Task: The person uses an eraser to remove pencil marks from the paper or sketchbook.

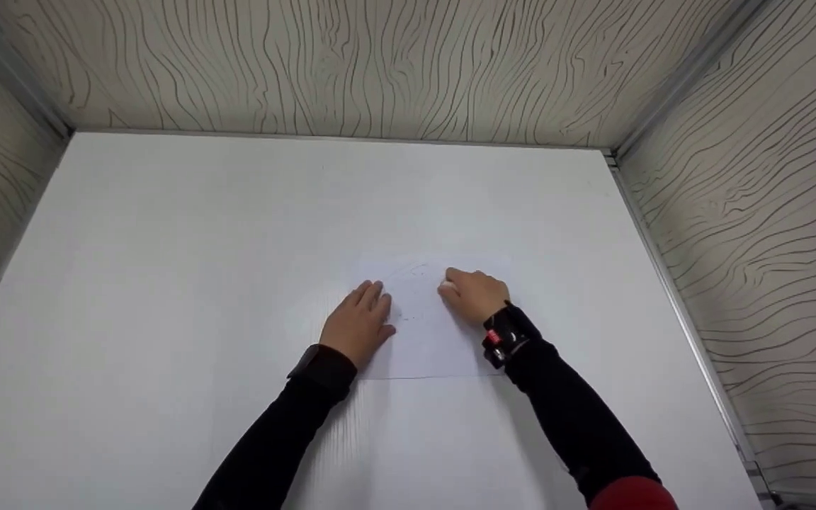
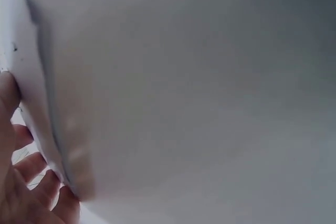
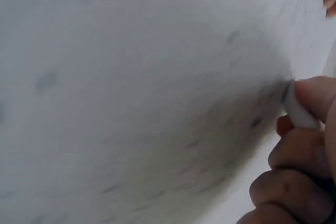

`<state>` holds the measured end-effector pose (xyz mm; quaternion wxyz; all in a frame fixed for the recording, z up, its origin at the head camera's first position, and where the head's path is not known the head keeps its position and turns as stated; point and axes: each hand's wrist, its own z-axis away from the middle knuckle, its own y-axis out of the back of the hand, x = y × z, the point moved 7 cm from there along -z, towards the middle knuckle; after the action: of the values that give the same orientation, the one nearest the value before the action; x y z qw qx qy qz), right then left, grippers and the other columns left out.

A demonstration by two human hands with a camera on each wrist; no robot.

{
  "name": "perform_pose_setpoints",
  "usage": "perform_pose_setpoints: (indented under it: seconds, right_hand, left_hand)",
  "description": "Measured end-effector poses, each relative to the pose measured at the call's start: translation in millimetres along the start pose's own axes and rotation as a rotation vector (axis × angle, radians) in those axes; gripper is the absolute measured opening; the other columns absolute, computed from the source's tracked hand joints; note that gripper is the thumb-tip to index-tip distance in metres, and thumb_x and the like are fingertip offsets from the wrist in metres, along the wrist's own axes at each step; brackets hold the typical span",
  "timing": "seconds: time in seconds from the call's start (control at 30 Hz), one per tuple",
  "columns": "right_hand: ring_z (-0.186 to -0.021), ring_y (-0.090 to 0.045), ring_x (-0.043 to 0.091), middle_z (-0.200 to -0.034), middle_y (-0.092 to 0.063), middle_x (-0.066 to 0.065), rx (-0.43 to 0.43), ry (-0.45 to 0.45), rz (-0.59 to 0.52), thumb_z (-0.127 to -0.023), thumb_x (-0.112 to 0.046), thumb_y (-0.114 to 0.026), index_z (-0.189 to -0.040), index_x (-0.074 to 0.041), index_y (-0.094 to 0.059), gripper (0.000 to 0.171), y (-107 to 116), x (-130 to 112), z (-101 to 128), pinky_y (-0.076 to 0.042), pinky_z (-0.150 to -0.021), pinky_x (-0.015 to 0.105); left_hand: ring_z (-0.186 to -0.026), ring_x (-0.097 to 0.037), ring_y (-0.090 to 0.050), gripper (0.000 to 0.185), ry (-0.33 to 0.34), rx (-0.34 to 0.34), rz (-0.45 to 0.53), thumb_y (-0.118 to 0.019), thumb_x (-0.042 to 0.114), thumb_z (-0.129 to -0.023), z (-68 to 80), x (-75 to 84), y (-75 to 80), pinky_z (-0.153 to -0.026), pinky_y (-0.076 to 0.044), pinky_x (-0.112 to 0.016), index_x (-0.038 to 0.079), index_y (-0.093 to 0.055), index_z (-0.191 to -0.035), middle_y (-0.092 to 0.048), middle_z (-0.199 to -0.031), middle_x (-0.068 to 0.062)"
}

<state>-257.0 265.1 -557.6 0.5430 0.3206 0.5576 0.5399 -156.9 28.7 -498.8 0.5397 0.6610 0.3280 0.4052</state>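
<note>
The left hand (image 1: 357, 324) lies flat with straight fingers on a thin white paper sheet (image 1: 428, 340), pinning it to the white worktop (image 1: 167, 283). Just right of it, the right hand (image 1: 475, 294) pinches a small white eraser (image 3: 298, 109) against faint pencil marks (image 1: 418, 273), likely mid-rubbing; next calls for short, light strokes.
</note>
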Motion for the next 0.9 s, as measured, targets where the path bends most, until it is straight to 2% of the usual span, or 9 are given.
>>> perform_pose_setpoints:
  seconds: [0.17,0.3,0.43,0.53,0.63,0.7,0.73,0.8,0.9]
  right_hand:
    - [-0.065,-0.045,0.020,-0.070,-0.040,-0.003,0.073,-0.135,0.029,-0.115,-0.030,-0.061,-0.091,-0.015,-0.055,0.030,17.9,40.4,3.3,-0.035,-0.059,0.034]
    - [-0.065,-0.046,0.019,-0.072,-0.041,-0.004,0.056,-0.104,-0.001,-0.118,-0.035,-0.056,-0.096,-0.012,-0.057,0.031,14.1,40.2,-7.3,-0.037,-0.059,0.034]
    - [-0.068,-0.054,0.020,-0.074,-0.049,-0.003,0.033,-0.043,-0.018,-0.120,-0.039,-0.056,-0.108,-0.010,-0.068,0.034,4.9,10.8,-20.0,-0.041,-0.061,0.033]
    - [-0.070,-0.056,0.020,-0.076,-0.054,-0.003,0.021,-0.016,-0.020,-0.120,-0.037,-0.056,-0.115,-0.008,-0.073,0.034,0.9,-10.8,-26.2,-0.041,-0.062,0.033]
    - [-0.070,-0.057,0.020,-0.077,-0.056,-0.001,0.020,0.004,-0.013,-0.121,-0.036,-0.055,-0.116,-0.009,-0.074,0.033,-2.0,-31.2,-29.9,-0.044,-0.063,0.034]
    - [-0.071,-0.059,0.021,-0.078,-0.060,0.000,0.023,0.037,-0.006,-0.121,-0.036,-0.057,-0.118,-0.010,-0.074,0.031,-5.8,-47.5,-31.3,-0.048,-0.064,0.037]
    - [-0.072,-0.061,0.022,-0.079,-0.062,0.002,0.020,0.057,-0.006,-0.121,-0.037,-0.057,-0.118,-0.011,-0.073,0.031,-8.9,-57.1,-31.3,-0.051,-0.066,0.039]
    - [-0.074,-0.064,0.024,-0.081,-0.067,0.005,0.000,0.117,0.002,-0.121,-0.038,-0.059,-0.117,-0.012,-0.072,0.030,-15.8,-77.4,-29.7,-0.056,-0.068,0.043]
    - [-0.074,-0.065,0.025,-0.082,-0.070,0.008,-0.039,0.201,0.041,-0.121,-0.039,-0.059,-0.114,-0.011,-0.067,0.030,-24.8,-99.6,-26.1,-0.056,-0.066,0.043]
  left_hand:
    - [-0.158,-0.035,-0.067,0.047,0.021,-0.012,-0.020,-0.082,0.032,-0.112,-1.7,1.5,1.9,-0.134,-0.055,-0.043,0.002,-0.070,-0.147,-0.071,-0.163,-0.020]
    - [-0.157,-0.036,-0.067,0.051,0.015,-0.019,-0.008,-0.082,0.033,-0.112,-2.1,7.8,0.6,-0.132,-0.057,-0.043,0.002,-0.071,-0.150,-0.071,-0.163,-0.020]
    - [-0.158,-0.038,-0.066,0.056,0.006,-0.023,0.098,-0.086,0.031,-0.109,-2.6,9.4,-0.7,-0.133,-0.056,-0.046,0.001,-0.071,-0.153,-0.069,-0.166,-0.022]
    - [-0.157,-0.040,-0.066,0.057,0.040,0.013,0.174,-0.090,0.029,-0.106,-0.4,-6.4,-9.3,-0.133,-0.056,-0.049,0.000,-0.071,-0.152,-0.070,-0.164,-0.023]
    - [-0.153,-0.042,-0.069,0.057,0.054,0.073,0.231,-0.094,0.028,-0.102,3.8,-25.9,-21.6,-0.131,-0.057,-0.053,-0.001,-0.073,-0.146,-0.073,-0.159,-0.024]
    - [-0.151,-0.044,-0.070,0.057,0.048,0.092,0.256,-0.096,0.027,-0.099,7.2,-30.7,-24.6,-0.130,-0.057,-0.055,-0.002,-0.074,-0.144,-0.074,-0.157,-0.025]
    - [-0.150,-0.044,-0.070,0.059,0.039,0.101,0.250,-0.097,0.028,-0.098,8.9,-31.4,-27.5,-0.129,-0.058,-0.055,-0.002,-0.074,-0.143,-0.074,-0.156,-0.025]
    - [-0.148,-0.041,-0.072,0.061,0.025,0.104,0.199,-0.098,0.031,-0.097,13.3,-25.7,-20.6,-0.127,-0.060,-0.053,-0.001,-0.074,-0.142,-0.076,-0.155,-0.023]
    - [-0.147,-0.036,-0.073,0.064,0.003,0.095,0.069,-0.096,0.039,-0.098,17.7,-14.8,-9.3,-0.125,-0.062,-0.047,0.001,-0.074,-0.144,-0.076,-0.155,-0.019]
